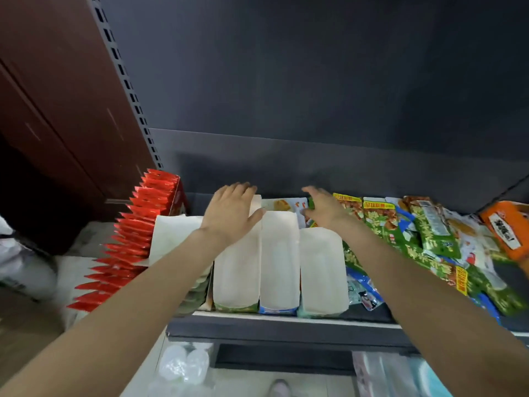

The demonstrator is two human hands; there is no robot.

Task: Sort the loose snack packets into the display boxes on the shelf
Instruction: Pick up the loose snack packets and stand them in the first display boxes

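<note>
Three empty white display boxes stand side by side on the dark shelf (pixel 286 328): left box (pixel 237 270), middle box (pixel 279 262), right box (pixel 322 270). My left hand (pixel 232 213) lies flat with straight fingers on the far end of the left box. My right hand (pixel 323 209) reaches past the right box, fingers spread over the green packets at the back; it holds nothing that I can see. Loose green snack packets (pixel 400 233) lie heaped to the right of the boxes. A blue packet (pixel 363 290) lies beside the right box.
A row of red packets (pixel 134 233) fills a box at the shelf's left end, with a white flap (pixel 174 239) next to it. An orange box (pixel 506 224) sits far right. Clear plastic items (pixel 183 365) lie on the lower level. A slotted shelf post (pixel 128 90) rises at left.
</note>
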